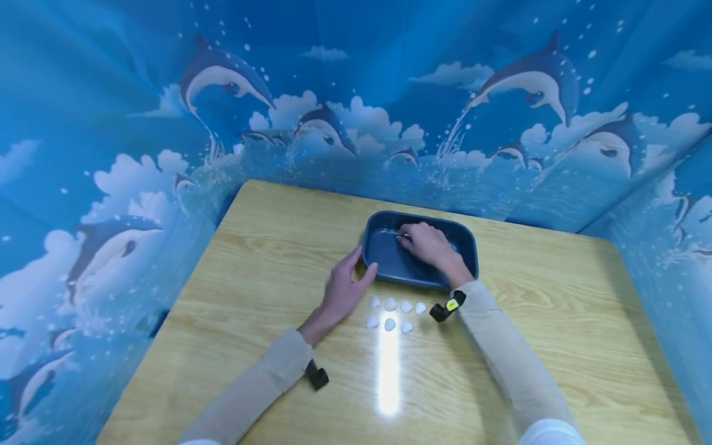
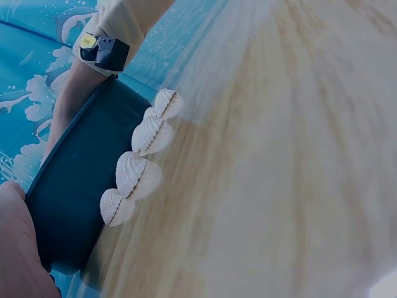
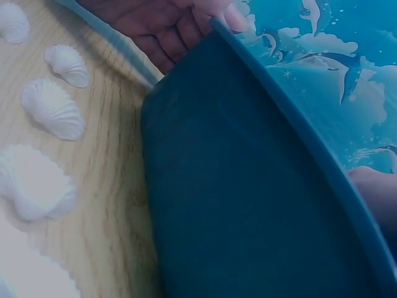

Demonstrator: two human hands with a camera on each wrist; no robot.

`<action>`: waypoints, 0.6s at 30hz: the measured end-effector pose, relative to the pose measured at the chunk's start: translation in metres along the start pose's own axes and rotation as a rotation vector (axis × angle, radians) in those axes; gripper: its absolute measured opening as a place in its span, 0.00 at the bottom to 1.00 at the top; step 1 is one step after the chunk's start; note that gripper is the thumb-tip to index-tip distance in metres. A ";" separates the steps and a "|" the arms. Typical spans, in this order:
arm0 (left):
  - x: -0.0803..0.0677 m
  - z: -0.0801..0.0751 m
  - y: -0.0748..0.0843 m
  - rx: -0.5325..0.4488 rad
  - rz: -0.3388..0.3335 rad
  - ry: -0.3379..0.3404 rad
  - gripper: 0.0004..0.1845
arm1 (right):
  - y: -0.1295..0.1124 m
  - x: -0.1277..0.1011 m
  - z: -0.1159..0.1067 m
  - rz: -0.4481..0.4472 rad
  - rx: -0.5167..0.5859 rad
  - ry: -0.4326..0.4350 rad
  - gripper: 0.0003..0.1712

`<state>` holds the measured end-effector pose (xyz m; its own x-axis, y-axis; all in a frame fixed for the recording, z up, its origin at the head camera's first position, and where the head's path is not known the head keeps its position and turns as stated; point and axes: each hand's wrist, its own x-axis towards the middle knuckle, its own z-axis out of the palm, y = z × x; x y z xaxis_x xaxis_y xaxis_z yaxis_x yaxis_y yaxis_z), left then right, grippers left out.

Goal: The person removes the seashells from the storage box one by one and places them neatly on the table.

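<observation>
A dark blue basin [image 1: 467, 250] stands on the wooden table [image 1: 267, 259]. My left hand [image 1: 345, 289] holds its near left corner; in the right wrist view the left fingers [image 3: 167, 28] lie on the outer wall and one fingertip hooks over the rim. My right hand [image 1: 428, 242] reaches down inside the basin with curled fingers, pinching a small pale shell at the fingertips. Several white shells [image 1: 390, 304] lie in two short rows on the table just in front of the basin. The left wrist view shows them against the basin wall [image 2: 74, 180] as shells [image 2: 135, 174].
Blue dolphin-print cloth [image 1: 139, 185] walls the table at the back and on both sides. A bright light glare [image 1: 388, 371] lies on the wood near me. Black camera units sit on my left wrist [image 1: 317, 374] and right wrist [image 1: 447, 306].
</observation>
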<state>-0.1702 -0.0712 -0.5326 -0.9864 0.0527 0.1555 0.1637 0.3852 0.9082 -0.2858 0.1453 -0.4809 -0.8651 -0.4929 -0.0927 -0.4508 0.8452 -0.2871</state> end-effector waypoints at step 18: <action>-0.001 0.000 -0.002 0.001 0.020 -0.006 0.36 | 0.004 -0.007 -0.005 0.032 0.219 -0.134 0.14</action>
<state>-0.1699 -0.0717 -0.5349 -0.9831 0.0654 0.1711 0.1830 0.3852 0.9045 -0.2825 0.1529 -0.4764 -0.8348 -0.5017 -0.2267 -0.3523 0.8033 -0.4802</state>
